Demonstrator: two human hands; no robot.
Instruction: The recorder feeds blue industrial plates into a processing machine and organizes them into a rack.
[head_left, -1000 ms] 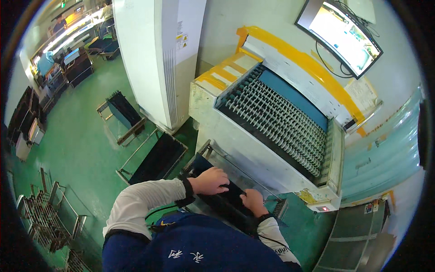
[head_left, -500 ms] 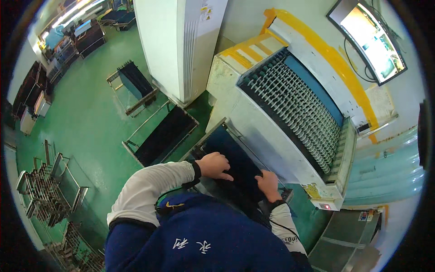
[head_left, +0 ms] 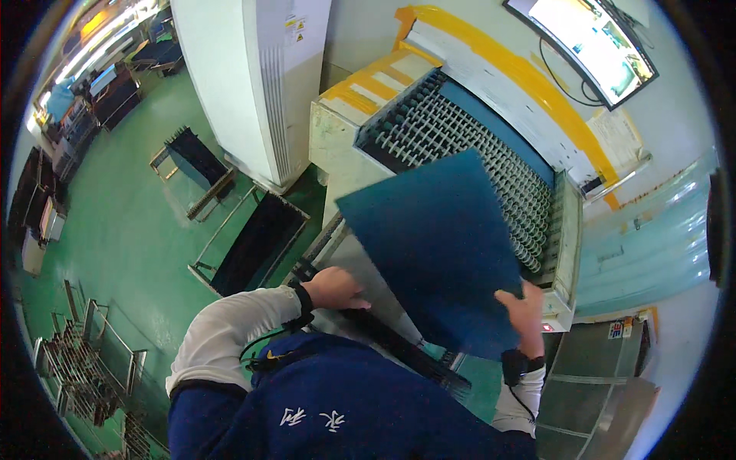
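A large dark blue flat panel (head_left: 437, 245) is tilted in front of the machine, its upper corner overlapping the rows of rollers. My right hand (head_left: 523, 310) grips its right edge, thumb on the near face. My left hand (head_left: 335, 290) is apart from the panel, over a rack (head_left: 399, 349) of dark upright sheets just in front of my body. Its thumb points right and its fingers look loosely bent, with nothing seen in them. Behind the panel stands a cream-coloured machine with a bed of pale ring-like rollers (head_left: 529, 222).
Another rack with dark panels (head_left: 261, 241) stands on the green floor to my left, and a smaller one (head_left: 198, 161) beyond it. A tall white cabinet (head_left: 238, 84) rises ahead. Metal frames (head_left: 84, 360) pile up at far left. A screen (head_left: 586, 42) hangs at upper right.
The blue panel has come up out of the rack and swung toward the rollers. My right hand moved right with it; my left hand let go and stayed by the rack. The view shifted.
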